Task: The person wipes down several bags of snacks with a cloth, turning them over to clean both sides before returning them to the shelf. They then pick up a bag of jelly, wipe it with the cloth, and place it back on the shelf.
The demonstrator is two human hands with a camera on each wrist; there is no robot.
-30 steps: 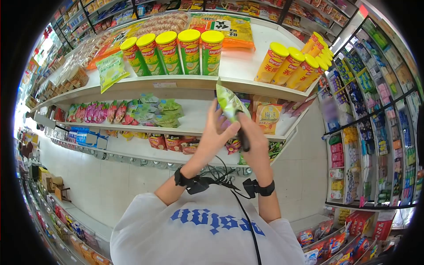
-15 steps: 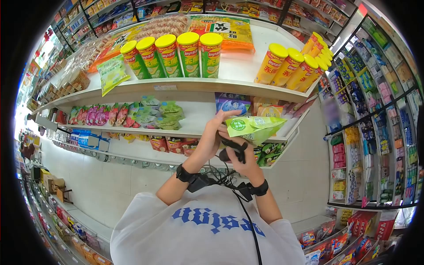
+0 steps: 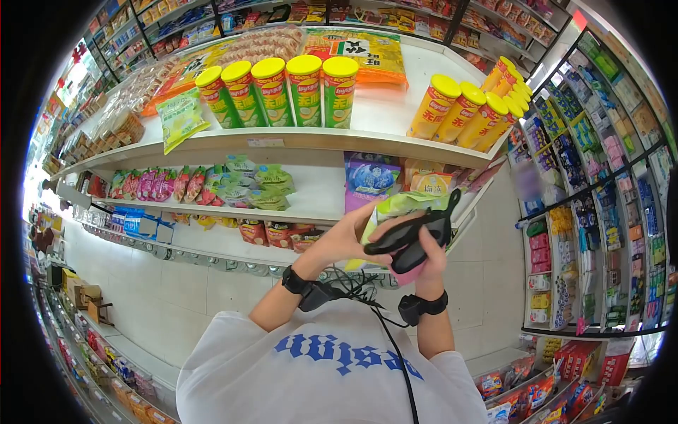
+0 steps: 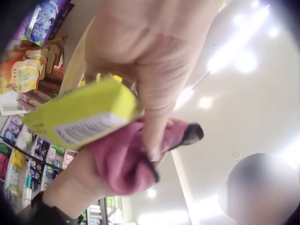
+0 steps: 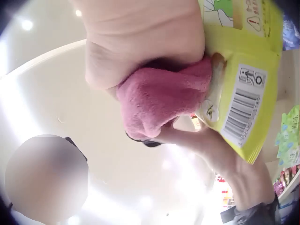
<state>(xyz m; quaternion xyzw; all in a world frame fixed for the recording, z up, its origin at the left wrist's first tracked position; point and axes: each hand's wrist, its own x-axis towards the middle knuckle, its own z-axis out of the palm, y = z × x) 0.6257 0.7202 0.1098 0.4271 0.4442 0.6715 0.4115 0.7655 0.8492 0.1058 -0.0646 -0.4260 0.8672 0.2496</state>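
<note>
My left hand [image 3: 346,237] holds a yellow-green snack bag [image 3: 409,203] in front of the shelves, with part of it hidden behind the hands. The bag's barcode face shows in the right wrist view, where the bag [image 5: 243,110] lies against a pink fuzzy cloth [image 5: 161,93]. My right hand [image 3: 432,258] grips this cloth, whose dark side and black edging face up in the head view. In the left wrist view, the left thumb reaches down over the folded cloth [image 4: 122,161], next to the bag [image 4: 84,117].
Behind the hands, a purple snack bag [image 3: 371,177] and an orange bag [image 3: 431,184] stand on the middle shelf. Above them, green-labelled canisters [image 3: 305,92] and yellow canisters [image 3: 432,107] line the top shelf, beside a leaning green bag [image 3: 182,120]. Black cables [image 3: 353,283] hang between the wrists.
The bag went from upright to lying sideways, then was turned again close to the left hand. The right hand has moved right and up with the cloth, now spread wider over the bag.
</note>
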